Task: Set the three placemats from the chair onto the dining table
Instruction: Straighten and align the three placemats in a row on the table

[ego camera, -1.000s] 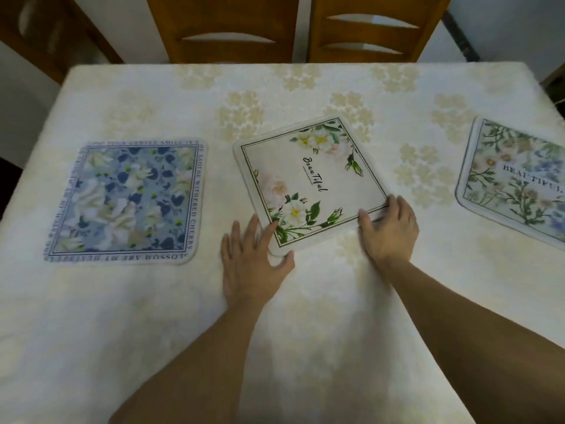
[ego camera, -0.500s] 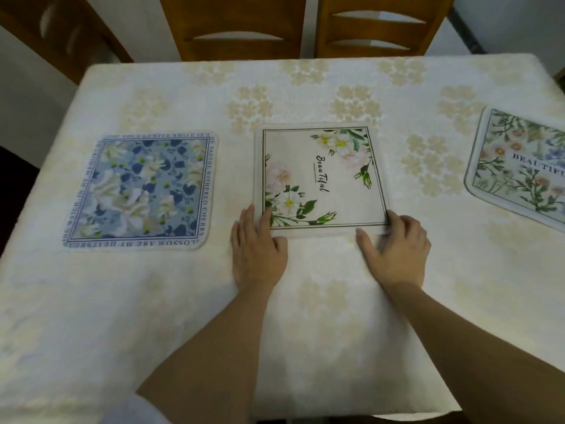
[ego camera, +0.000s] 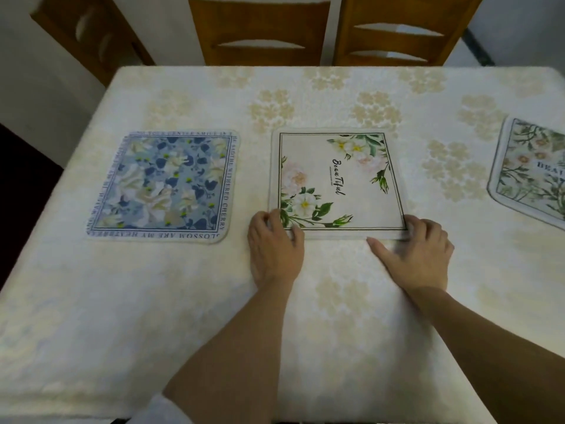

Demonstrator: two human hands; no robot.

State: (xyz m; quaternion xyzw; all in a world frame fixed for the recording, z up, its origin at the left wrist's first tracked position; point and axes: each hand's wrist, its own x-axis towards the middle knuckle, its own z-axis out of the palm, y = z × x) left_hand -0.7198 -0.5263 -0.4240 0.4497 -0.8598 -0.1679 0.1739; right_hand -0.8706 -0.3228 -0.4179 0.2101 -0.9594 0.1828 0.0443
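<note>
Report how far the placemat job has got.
Done: blue floral fabric placemat and green-leaved floral placemat lie flat on the cream-clothed dining table. In hand: left hand and right hand grip the near corners of the cream square rose-print placemat. Left: release it.

Three wooden chairs (ego camera: 260,29) stand before a pale wall (ego camera: 171,26); a dark patch (ego camera: 18,194) at left, perhaps floor.
</note>
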